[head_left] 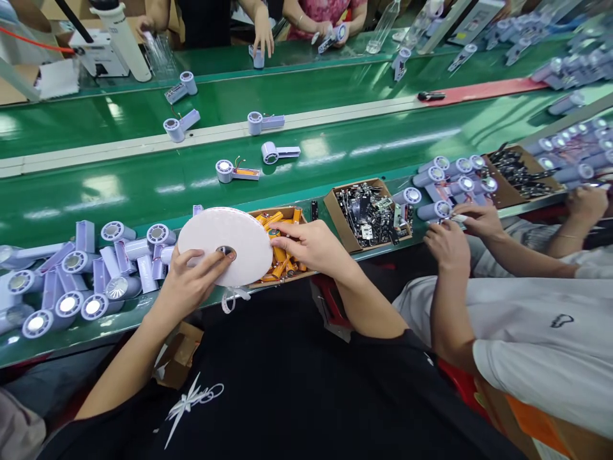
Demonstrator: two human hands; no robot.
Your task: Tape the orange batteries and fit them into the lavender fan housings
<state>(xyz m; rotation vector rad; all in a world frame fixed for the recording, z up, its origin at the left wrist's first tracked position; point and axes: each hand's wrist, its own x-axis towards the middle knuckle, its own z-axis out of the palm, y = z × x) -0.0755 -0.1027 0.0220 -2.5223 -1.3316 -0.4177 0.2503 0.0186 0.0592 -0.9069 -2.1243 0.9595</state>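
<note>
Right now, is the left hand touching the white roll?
Touching. The head view shows the left hand holding the white roll, its fingers lying across the roll's flat face.

A white disc [234,227] hid the left part of a cardboard box [282,281] and some of the orange cells [279,257] inside. Fingers of the left hand [189,284] partly covered the disc's dark centre. Whether the right hand [318,246] gripped a cell or merely touched it could not be told. The small parts [366,214] farther right overlapped too thickly to separate. The left edge cut off a lilac housing [13,316]; the top edge cropped a person in black [205,22] and another in pink [320,11].
</note>
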